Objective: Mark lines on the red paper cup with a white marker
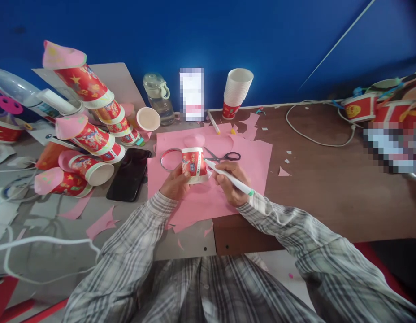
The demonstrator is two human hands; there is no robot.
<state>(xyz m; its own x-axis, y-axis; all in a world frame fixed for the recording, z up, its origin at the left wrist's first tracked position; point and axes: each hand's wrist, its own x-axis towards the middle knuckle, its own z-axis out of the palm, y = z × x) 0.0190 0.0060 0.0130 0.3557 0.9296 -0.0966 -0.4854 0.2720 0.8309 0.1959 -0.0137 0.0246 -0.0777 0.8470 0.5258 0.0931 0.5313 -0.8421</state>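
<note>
My left hand [175,183] grips a red printed paper cup [193,162] by its lower left side, holding it above pink paper [208,202]. In my right hand [233,181] is a white marker pen [234,179] with a green end toward my wrist. Its other end points at the cup's right side; whether it touches, I cannot tell. Just beyond the hands lie black-handled scissors [232,156], partly behind the cup. A roll of tape [166,157] rests on the paper left of the cup. A second marker [214,122] lies farther back.
Stacked red cups with pink paper tops [93,89] lean at the left, beside a black phone [129,175]. A water bottle [157,98], a blurred-out upright screen [192,94] and nested cups [237,92] stand along the blue partition. A white cable [315,140] and red cups [359,107] lie right.
</note>
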